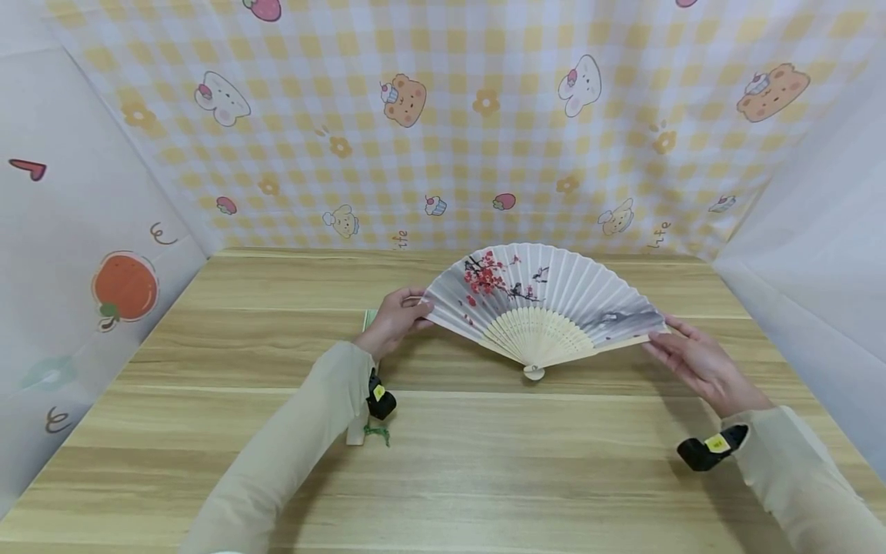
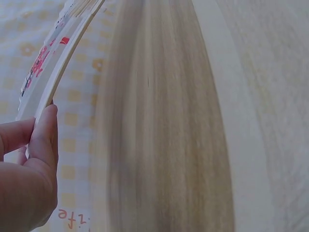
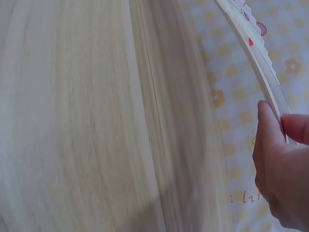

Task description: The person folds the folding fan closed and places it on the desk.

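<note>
A folding fan (image 1: 547,296) is spread wide in the head view, its pale pleated leaf painted with red blossoms, birds and grey hills above light bamboo ribs. My left hand (image 1: 398,319) pinches the fan's left end between thumb and fingers. At the opposite end my right hand (image 1: 702,365) pinches the other outer rib. Both grips show up close: the left wrist view has the left hand (image 2: 36,164) on the fan's edge (image 2: 67,60), and the right wrist view has the right hand (image 3: 282,159) on its rib (image 3: 253,65). The fan's pivot points toward me.
Partly hidden under my left forearm lies a long narrow item (image 1: 356,432), pale with a green top end and a green cord (image 1: 377,433). The wooden table (image 1: 512,477) meets a yellow checked curtain (image 1: 484,154) at the back. White sheets (image 1: 824,192) hang at both sides.
</note>
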Demonstrator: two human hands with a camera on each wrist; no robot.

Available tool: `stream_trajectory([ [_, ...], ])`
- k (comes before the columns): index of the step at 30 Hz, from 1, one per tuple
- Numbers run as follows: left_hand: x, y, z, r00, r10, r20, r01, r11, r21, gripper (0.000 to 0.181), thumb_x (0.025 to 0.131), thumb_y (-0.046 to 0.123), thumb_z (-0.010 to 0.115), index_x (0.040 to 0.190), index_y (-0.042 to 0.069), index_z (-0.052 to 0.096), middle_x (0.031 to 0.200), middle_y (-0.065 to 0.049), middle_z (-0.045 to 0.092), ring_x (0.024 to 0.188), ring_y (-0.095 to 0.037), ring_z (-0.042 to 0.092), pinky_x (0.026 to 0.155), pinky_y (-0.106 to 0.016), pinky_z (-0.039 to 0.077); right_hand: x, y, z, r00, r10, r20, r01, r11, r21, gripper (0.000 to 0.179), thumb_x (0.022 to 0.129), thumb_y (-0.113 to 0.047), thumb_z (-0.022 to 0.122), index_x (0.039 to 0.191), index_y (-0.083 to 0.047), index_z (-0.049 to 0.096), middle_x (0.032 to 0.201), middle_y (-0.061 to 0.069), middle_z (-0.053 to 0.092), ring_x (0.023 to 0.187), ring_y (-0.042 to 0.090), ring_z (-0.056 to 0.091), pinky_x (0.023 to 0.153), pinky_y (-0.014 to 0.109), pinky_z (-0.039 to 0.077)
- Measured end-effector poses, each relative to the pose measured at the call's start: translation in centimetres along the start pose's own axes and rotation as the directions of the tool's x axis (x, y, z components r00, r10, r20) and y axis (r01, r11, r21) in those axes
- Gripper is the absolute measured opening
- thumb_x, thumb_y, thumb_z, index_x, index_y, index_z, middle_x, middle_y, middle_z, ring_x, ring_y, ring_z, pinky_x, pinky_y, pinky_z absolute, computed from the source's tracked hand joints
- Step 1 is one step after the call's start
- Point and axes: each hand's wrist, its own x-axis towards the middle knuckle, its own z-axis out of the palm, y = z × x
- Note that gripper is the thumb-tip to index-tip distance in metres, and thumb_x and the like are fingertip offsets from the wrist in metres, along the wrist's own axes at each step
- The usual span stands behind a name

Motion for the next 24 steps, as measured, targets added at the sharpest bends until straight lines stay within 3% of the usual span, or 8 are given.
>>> stream_trajectory([
  [2, -0.1, 0.0, 0.0, 1.0, 0.001, 0.004, -0.001, 1.0, -0.006, 0.032, 0.089, 0.001, 0.049, 0.12, -0.003, 0.043, 0.11, -0.019, 0.053, 0.076, -0.015, 0.059, 0.074, -0.025, 0.052, 0.0, 0.0, 0.2, 0.999, 0.0, -0.047, 0.0, 1.0, 0.002, 0.045, 0.088, 0.013, 0.039, 0.125, -0.012, 0.035, 0.096, 0.01, 0.061, 0.09, 0.021, 0.06, 0.086, 0.029, 0.047],
  [4, -0.1, 0.1, 0.0, 1.0, -0.002, 0.004, 0.002, 1.0, -0.015, 0.032, 0.089, 0.001, 0.05, 0.121, -0.002, 0.043, 0.11, -0.019, 0.052, 0.076, -0.015, 0.059, 0.073, -0.025, 0.052, 0.1, -0.1, 0.4, 0.996, 0.005, -0.084, -0.004, 1.0, 0.016, 0.066, 0.088, 0.013, 0.04, 0.139, -0.02, 0.013, 0.095, 0.009, 0.061, 0.089, 0.02, 0.06, 0.086, 0.028, 0.047],
  [7, -0.3, 0.2, 0.0, 1.0, -0.003, 0.006, 0.003, 1.0, -0.017, 0.033, 0.089, 0.0, 0.05, 0.121, -0.002, 0.043, 0.11, -0.019, 0.052, 0.075, -0.014, 0.059, 0.074, -0.025, 0.052, 0.1, 0.0, 0.6, 0.994, 0.008, -0.11, -0.003, 0.999, 0.045, 0.08, 0.088, 0.013, 0.04, 0.139, -0.017, -0.014, 0.093, 0.01, 0.061, 0.088, 0.02, 0.06, 0.087, 0.028, 0.046],
  [10, -0.5, 0.4, 0.0, 1.0, -0.001, 0.008, 0.002, 1.0, -0.014, 0.035, 0.088, -0.001, 0.05, 0.122, -0.002, 0.042, 0.111, -0.019, 0.052, 0.075, -0.014, 0.059, 0.075, -0.026, 0.052, 0.1, 0.1, 0.8, 0.994, 0.002, -0.114, 0.008, 0.996, 0.09, 0.066, 0.087, 0.014, 0.04, 0.138, -0.022, 0.021, 0.093, 0.011, 0.061, 0.089, 0.021, 0.06, 0.087, 0.029, 0.046],
  [13, -0.6, 0.4, 0.0, 1.0, 0.001, 0.012, -0.001, 1.0, -0.017, 0.037, 0.087, -0.002, 0.051, 0.123, -0.002, 0.042, 0.112, -0.019, 0.052, 0.077, -0.015, 0.059, 0.075, -0.025, 0.052, 0.1, 0.2, 0.9, 0.995, -0.009, -0.098, 0.021, 0.993, 0.118, 0.034, 0.087, 0.015, 0.04, 0.11, -0.009, 0.051, 0.094, 0.013, 0.061, 0.089, 0.023, 0.06, 0.087, 0.031, 0.046],
  [15, -0.7, 0.3, 0.0, 1.0, -0.001, 0.013, 0.002, 1.0, -0.026, 0.038, 0.086, -0.003, 0.052, 0.122, -0.001, 0.042, 0.113, -0.018, 0.052, 0.079, -0.015, 0.059, 0.076, -0.025, 0.052, 0.1, 0.3, 1.0, 0.996, -0.01, -0.089, 0.022, 0.991, 0.133, 0.025, 0.087, 0.014, 0.041, 0.097, -0.004, 0.055, 0.095, 0.014, 0.061, 0.089, 0.024, 0.06, 0.087, 0.032, 0.046],
  [24, -1.2, 0.2, 0.0, 1.0, 0.015, 0.006, -0.015, 0.999, -0.046, 0.04, 0.085, -0.004, 0.053, 0.123, 0.001, 0.042, 0.115, -0.018, 0.052, 0.088, -0.019, 0.058, 0.08, -0.026, 0.05, 0.0, 0.5, 1.8, 0.993, -0.006, -0.119, 0.021, 0.992, 0.124, 0.023, 0.088, 0.01, 0.043, 0.094, -0.006, 0.058, 0.095, 0.014, 0.061, 0.09, 0.023, 0.06, 0.087, 0.031, 0.046],
])
